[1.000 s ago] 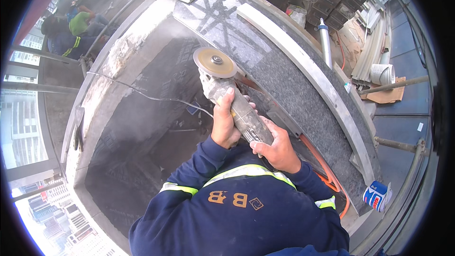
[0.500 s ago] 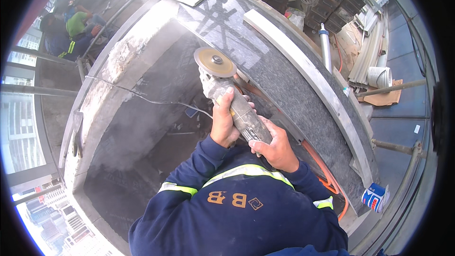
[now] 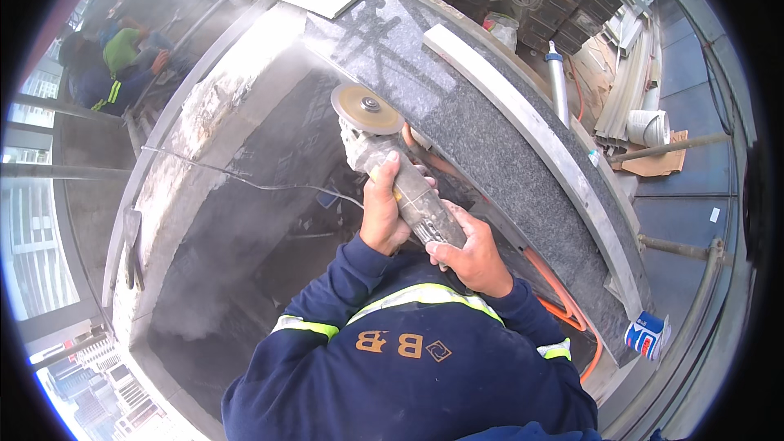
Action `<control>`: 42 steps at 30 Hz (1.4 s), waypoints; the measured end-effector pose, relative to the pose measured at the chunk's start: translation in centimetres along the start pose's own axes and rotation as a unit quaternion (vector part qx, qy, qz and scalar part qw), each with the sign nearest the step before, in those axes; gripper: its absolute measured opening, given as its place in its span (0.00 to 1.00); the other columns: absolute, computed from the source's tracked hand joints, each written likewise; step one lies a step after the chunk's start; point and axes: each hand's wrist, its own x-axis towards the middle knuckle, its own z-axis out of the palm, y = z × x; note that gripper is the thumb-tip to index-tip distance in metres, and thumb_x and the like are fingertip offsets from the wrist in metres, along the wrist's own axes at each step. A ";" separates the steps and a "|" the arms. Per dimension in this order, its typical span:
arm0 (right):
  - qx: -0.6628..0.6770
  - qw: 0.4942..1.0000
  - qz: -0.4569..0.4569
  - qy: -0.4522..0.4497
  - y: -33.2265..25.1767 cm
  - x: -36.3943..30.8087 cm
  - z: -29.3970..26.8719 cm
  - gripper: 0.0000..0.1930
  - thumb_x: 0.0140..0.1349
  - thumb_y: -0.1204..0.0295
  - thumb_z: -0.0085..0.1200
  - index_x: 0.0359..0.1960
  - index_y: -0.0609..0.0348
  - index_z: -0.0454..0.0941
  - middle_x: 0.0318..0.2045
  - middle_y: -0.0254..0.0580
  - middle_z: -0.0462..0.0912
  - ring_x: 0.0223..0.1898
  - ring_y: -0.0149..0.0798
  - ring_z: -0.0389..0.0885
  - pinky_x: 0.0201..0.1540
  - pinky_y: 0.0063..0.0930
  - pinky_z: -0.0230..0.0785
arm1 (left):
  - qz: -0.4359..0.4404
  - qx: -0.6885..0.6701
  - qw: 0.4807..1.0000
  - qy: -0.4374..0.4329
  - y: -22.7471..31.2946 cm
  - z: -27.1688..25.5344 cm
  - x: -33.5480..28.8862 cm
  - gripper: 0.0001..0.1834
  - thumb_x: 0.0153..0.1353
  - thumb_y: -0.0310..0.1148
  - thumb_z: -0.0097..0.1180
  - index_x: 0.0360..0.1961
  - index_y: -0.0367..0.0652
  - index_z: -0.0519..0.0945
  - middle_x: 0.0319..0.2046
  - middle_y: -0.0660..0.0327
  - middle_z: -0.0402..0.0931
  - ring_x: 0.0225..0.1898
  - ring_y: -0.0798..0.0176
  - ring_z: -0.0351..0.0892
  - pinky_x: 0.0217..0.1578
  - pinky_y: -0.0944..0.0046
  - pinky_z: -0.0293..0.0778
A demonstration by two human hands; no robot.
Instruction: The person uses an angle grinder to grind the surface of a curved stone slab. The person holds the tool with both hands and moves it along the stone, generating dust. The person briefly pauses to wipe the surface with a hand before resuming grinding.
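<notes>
Both of my hands grip a dusty grey angle grinder point(image 3: 408, 196), held pointing away from me. Its round tan disc point(image 3: 367, 109) lies face up at the far end, close to the inner edge of a dark grey stone slab point(image 3: 506, 155). Whether the disc touches that edge I cannot tell. My left hand point(image 3: 382, 208) wraps the grinder's body behind the head, thumb on top. Farther back, my right hand point(image 3: 478, 253) closes round the rear of the body. Pale dust hangs in the air to the left of the tool.
A pale straightedge bar point(image 3: 531, 147) lies along the slab, with a white L-shaped piece point(image 3: 331, 2) at its far end. A blue-and-white can point(image 3: 646, 335) stands at the near right. An orange hose point(image 3: 563, 312) runs below the slab. Another person point(image 3: 122, 57) crouches at the far left.
My hands and the grinder have barely shifted, slightly to the left. The surroundings are displaced a little as my view turns. Dust has thickened at the far left, near the crouching person.
</notes>
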 end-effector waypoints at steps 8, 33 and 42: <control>-0.013 0.999 0.016 0.030 -0.5 0.5 0.9 0.32 0.61 0.73 0.63 0.66 0.73 0.68 0.38 0.41 0.83 0.33 0.26 0.80 0.37 0.24 0.75 | -0.033 0.019 0.999 -0.014 1.2 0.4 0.2 0.27 0.71 0.52 0.56 0.50 0.34 0.74 0.37 0.51 0.80 0.37 0.53 0.85 0.41 0.50 0.84; -0.027 0.999 -0.033 0.000 2.1 -5.6 -2.3 0.34 0.61 0.74 0.64 0.68 0.74 0.67 0.36 0.40 0.83 0.31 0.25 0.80 0.33 0.22 0.74 | 0.018 0.043 0.999 -0.018 -4.7 0.5 -3.6 0.32 0.68 0.57 0.59 0.57 0.39 0.72 0.45 0.52 0.77 0.43 0.53 0.83 0.46 0.47 0.83; -0.028 0.999 -0.024 -0.003 1.7 -6.7 -2.9 0.33 0.61 0.74 0.63 0.68 0.72 0.68 0.36 0.38 0.83 0.30 0.25 0.79 0.35 0.23 0.73 | 0.006 0.003 1.000 -0.007 -5.7 0.8 -4.2 0.27 0.69 0.49 0.62 0.54 0.38 0.70 0.43 0.49 0.78 0.40 0.52 0.85 0.39 0.47 0.86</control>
